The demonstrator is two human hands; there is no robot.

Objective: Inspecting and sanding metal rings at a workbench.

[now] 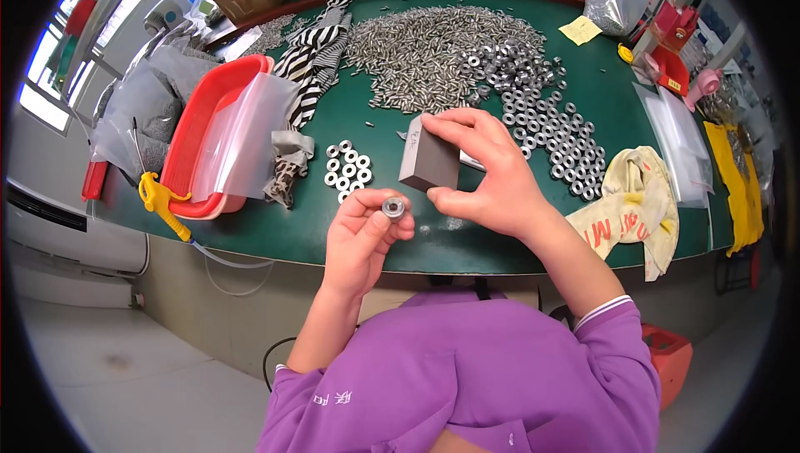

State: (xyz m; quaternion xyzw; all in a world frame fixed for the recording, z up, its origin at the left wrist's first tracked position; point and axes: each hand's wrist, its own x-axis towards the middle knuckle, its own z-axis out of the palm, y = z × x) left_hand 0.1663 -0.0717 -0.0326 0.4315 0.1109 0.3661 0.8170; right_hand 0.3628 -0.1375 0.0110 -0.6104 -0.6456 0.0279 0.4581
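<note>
Left fingers (372, 230) pinch a metal ring (393, 208), right fingers (458, 130) a grey block (433, 160)

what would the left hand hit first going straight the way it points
Probably the grey block in the right hand, just ahead of the metal ring the left hand holds; relative height is unclear.

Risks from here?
The small metal part, pinched in the left hand, might slip. The gray block could drop if the right hand's thumb-and-finger grip loosens. The small cluster of loose rings just beyond the left hand might scatter if bumped.
</note>
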